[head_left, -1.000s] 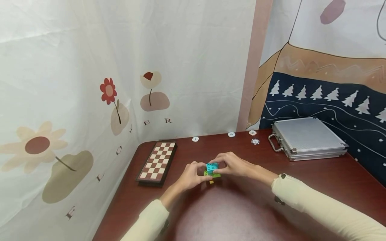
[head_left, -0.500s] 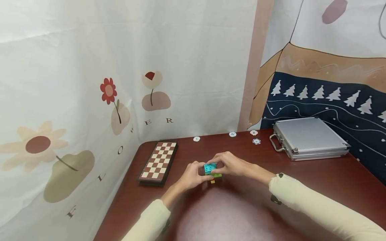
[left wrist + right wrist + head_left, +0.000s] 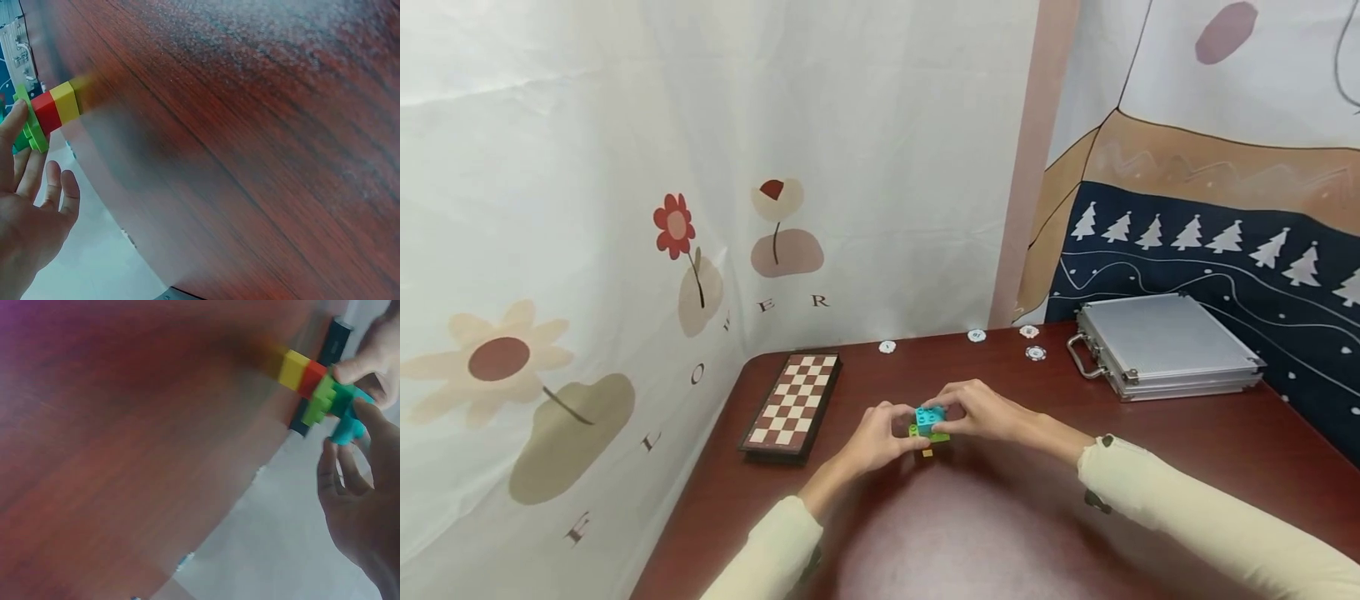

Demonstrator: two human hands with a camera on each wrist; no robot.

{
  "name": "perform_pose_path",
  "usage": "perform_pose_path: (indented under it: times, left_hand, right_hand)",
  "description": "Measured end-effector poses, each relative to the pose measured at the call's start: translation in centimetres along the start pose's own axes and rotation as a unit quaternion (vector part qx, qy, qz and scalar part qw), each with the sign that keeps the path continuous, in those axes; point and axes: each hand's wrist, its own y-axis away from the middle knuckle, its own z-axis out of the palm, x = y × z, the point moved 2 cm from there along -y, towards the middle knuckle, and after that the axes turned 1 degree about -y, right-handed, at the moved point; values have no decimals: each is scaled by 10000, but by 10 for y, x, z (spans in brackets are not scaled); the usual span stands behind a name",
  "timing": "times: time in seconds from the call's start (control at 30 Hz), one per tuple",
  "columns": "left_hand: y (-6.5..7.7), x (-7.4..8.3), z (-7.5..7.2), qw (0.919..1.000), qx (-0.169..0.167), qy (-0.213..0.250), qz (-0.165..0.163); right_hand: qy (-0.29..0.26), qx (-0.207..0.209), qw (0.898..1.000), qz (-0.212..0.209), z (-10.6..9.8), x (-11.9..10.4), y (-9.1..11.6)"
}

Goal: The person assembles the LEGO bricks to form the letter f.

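Note:
A stack of toy building bricks stands upright on the dark red table: a yellow brick (image 3: 65, 102) low down, a red brick (image 3: 47, 113) above it, then a wider light green brick (image 3: 319, 400). A darker green brick (image 3: 342, 400) sits over that in the right wrist view. My left hand (image 3: 872, 437) holds the stack by the light green brick, thumb on the near side. A turquoise brick (image 3: 929, 418) is at the top, pinched between thumb and fingers of my right hand (image 3: 985, 412). Whether it is fully seated cannot be told.
A folded chessboard (image 3: 793, 400) lies left of the hands. At the back right stands a silver case (image 3: 1168, 342). Several poker chips, one a white chip (image 3: 887, 347), lie along the table's far edge, by the printed curtain (image 3: 887, 167).
Over the last half second my right hand and the turquoise brick have shifted slightly right, back to about where they were a second ago. The left hand keeps its hold on the stack.

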Motion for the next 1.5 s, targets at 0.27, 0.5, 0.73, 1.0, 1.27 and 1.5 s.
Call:
perform_pose_path:
  times: [0.27, 0.5, 0.73, 1.0, 1.27, 1.5]
  left_hand:
    - [-1, 1, 0, 10000, -20, -3, -31]
    - [-1, -1, 1, 10000, 11, 53, 50]
    - [-2, -1, 3, 9991, 131, 263, 310]
    - [-5, 3, 8, 9948, 1, 1016, 81]
    - [-17, 12, 19, 9885, 24, 1515, -10]
    - [-28, 19, 28, 9867, 57, 1623, 59]
  right_hand:
    - [401, 71, 9991, -140, 2, -2, 1]
    - [445, 135, 9989, -52, 3, -2, 4]
    - [179, 198, 9995, 166, 8, 4, 9]
    - [-224, 294, 9992, 125, 11, 9, 16]
    - [-553, 500, 9965, 365, 1, 23, 24]
    - [-655, 580, 9940, 654, -8, 40, 27]
